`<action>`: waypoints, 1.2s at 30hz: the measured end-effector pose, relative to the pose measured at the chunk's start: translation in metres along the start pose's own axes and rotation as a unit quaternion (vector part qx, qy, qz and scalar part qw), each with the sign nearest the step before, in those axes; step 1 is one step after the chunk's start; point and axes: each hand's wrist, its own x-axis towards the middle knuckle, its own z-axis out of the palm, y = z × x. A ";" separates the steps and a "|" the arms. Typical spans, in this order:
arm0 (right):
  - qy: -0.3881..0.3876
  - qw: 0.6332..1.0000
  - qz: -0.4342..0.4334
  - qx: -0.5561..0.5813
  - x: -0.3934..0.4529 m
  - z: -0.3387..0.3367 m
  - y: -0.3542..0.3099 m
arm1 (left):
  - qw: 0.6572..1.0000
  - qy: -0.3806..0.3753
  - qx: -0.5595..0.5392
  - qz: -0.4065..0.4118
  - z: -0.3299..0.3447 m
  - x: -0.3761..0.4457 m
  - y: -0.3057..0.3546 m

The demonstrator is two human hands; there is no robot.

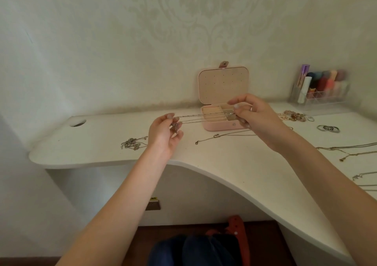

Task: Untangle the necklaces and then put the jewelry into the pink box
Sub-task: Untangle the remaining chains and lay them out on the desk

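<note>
Left hand (165, 132): a grip was pinched on one end of the necklaces (191, 118).
Right hand (252, 112): pinched on the other end, centre frame, before the pink box (222, 126).
Advice: tension should be kept gentle.

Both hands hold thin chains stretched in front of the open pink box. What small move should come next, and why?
Probably work the knot loose: the left hand pinches a small tangled clump, while the right hand holds the thin silver chains taut above the open pink jewelry box. Several strands still run together, so they seem not yet separated.
</note>
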 end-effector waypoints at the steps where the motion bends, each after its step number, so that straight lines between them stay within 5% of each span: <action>1: 0.000 1.000 0.006 0.017 0.000 0.000 0.001 | 1.000 -0.008 0.013 -0.002 -0.001 0.000 -0.002; 6: -0.011 0.998 0.021 0.065 -0.002 -0.001 0.004 | 0.995 -0.031 0.069 -0.066 -0.006 0.002 -0.004; 10: -0.011 0.997 0.023 0.070 -0.002 -0.003 0.003 | 0.995 -0.010 0.097 -0.022 -0.006 -0.001 -0.008; 16: -0.009 0.997 0.031 0.066 -0.001 0.000 0.010 | 0.993 -0.024 -0.101 -0.048 -0.007 0.000 -0.003; 22: -0.008 0.996 0.045 0.075 0.000 0.002 0.016 | 0.992 -0.088 0.056 -0.068 -0.002 -0.008 -0.009; 27: 0.028 0.999 0.012 0.044 -0.001 -0.002 0.019 | 0.955 -0.151 0.255 0.029 0.004 -0.020 -0.013; 32: 0.093 0.979 -0.046 -0.173 0.003 -0.017 0.024 | 0.943 -0.121 0.282 0.130 0.004 -0.026 -0.018; 36: 0.097 0.981 -0.053 -0.162 0.004 -0.015 0.026 | 0.939 -0.083 0.280 0.182 0.009 -0.029 -0.022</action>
